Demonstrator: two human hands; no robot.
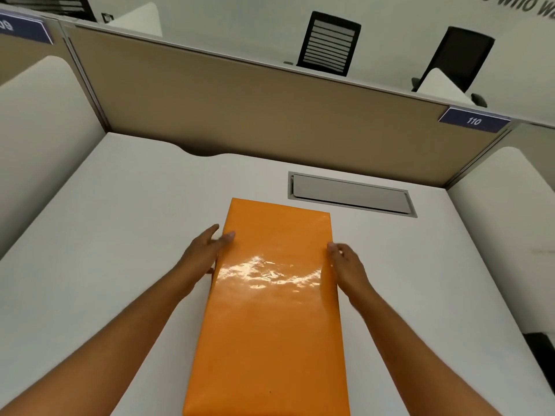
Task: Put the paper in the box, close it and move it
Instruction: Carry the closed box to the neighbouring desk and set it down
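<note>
A long glossy orange box (pixel 270 310) lies closed on the white desk (pixel 120 235), running from the near edge of the view toward the middle. My left hand (pixel 207 250) presses against its left side, thumb on the lid's edge. My right hand (pixel 345 262) holds the right side opposite, fingers down the side wall. No paper is visible; the inside of the box is hidden.
A grey cable hatch (pixel 351 195) is set into the desk just beyond the box on the right. A tan partition (pixel 255 106) walls off the back, white side panels flank the desk, and two black chairs (pixel 329 43) stand behind it.
</note>
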